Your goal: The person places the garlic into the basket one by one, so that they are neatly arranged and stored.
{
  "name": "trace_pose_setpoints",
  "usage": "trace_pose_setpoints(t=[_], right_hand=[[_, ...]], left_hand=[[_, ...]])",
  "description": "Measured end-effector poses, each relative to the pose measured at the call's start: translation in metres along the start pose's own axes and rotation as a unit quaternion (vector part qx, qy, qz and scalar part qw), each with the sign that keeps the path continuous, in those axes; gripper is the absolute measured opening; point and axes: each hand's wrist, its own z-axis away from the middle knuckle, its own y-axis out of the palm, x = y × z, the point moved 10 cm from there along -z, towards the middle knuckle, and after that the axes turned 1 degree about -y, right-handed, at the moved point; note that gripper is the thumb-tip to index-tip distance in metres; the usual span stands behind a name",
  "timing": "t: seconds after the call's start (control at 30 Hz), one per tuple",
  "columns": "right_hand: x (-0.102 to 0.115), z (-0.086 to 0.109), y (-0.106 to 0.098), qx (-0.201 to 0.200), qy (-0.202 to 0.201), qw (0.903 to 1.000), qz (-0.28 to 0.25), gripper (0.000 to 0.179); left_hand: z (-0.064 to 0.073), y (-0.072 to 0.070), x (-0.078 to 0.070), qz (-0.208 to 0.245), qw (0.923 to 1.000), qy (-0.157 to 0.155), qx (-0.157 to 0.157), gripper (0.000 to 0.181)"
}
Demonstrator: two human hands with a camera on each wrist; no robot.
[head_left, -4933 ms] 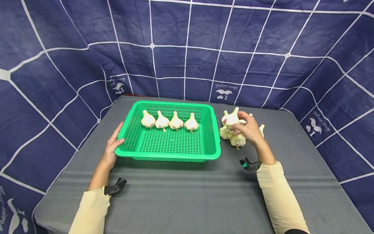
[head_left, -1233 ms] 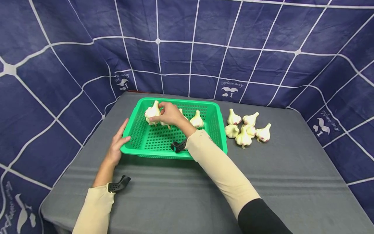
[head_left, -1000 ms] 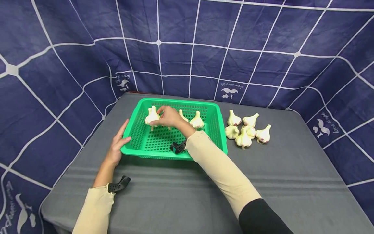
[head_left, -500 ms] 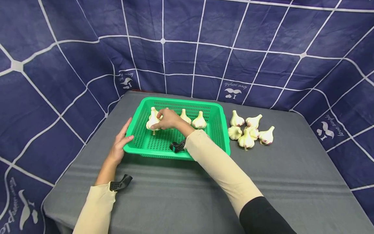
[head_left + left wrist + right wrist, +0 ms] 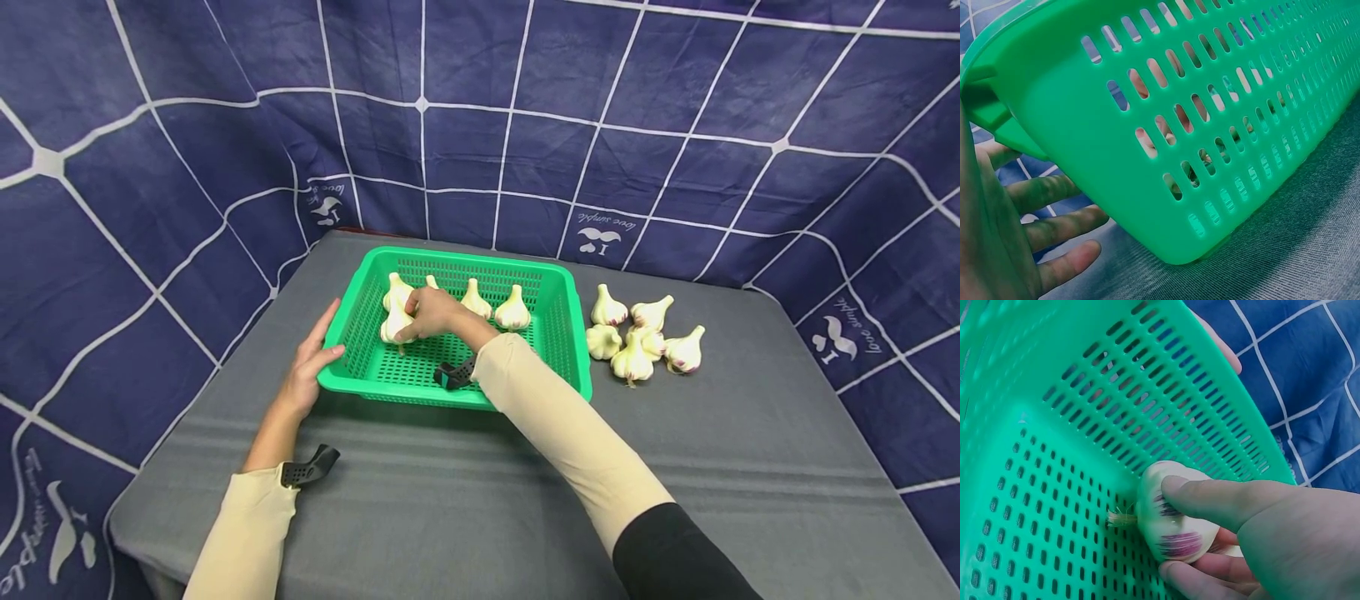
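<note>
Grey surface (image 5: 420,500), green basket (image 5: 405,392) on it. Left hand (image 5: 305,367) at basket's left end, fingers loosely spread outside the wall, holding nothing. Right hand (image 5: 435,315) inside basket, part closed, thumb and fingers pinching a garlic bulb (image 5: 393,327) near the left wall. Back-row bulbs (image 5: 513,310) along basket's back side; loose bulbs (image 5: 632,357) just right of basket. Risks: held bulb may roll if released tilted; knuckles may knock the back row; basket might slide, left hand barely bracing.
</note>
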Motion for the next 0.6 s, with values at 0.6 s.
trace_pose_setpoints(t=[0.6], right_hand=[[0.0006,-0.006,0.0059,0.002,0.004,0.9977,0.068,0.043]], left_hand=[[0.0002,-0.0002,0.0016,0.007,1.0,-0.007,0.001,0.071]])
